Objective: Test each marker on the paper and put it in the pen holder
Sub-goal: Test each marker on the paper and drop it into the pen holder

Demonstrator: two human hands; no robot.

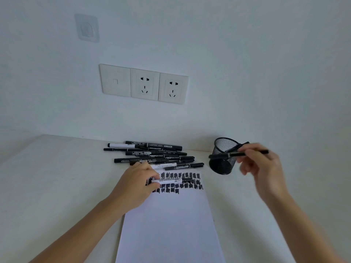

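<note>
Right hand (pixel 264 164) pinches a black marker (pixel 234 154), long axis near-horizontal, its far end across the mesh pen holder (pixel 222 167) just to its left; it likely needs tipping upright to drop in. Left hand (pixel 136 185) grips a white-barrelled marker (pixel 169 180) over the paper (pixel 171 224).

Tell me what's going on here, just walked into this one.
A person is testing markers at a desk. The left hand holds a white-barrelled marker over the rows of black scribbles at the top of the paper. The right hand, motion-blurred, holds a black marker across the mesh pen holder, not yet dropped in. A pile of markers lies behind the paper.
</note>
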